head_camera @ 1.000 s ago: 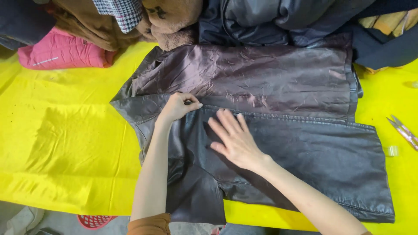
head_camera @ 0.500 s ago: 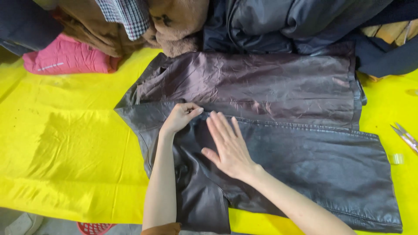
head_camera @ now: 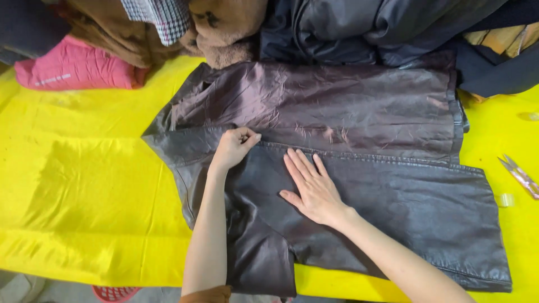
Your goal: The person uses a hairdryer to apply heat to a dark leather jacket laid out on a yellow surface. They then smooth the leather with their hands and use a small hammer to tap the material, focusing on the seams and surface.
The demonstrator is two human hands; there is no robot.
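A dark brown leather jacket (head_camera: 348, 185), opened lining-up, lies flat on the yellow table cover (head_camera: 84, 185). The left hand (head_camera: 234, 147), fingers closed, pinches the front edge seam. The right hand (head_camera: 313, 188), fingers open and flat, presses the leather just beside it. Advice: keep the pinch taut and the palm firm, so the seam lies straight.

Both forearms were bare to the elbow. Left hand (head_camera: 233, 147) and right hand (head_camera: 312, 188) wore no gloves. A brownish-orange sleeve edge (head_camera: 206, 294) showed on the left arm.
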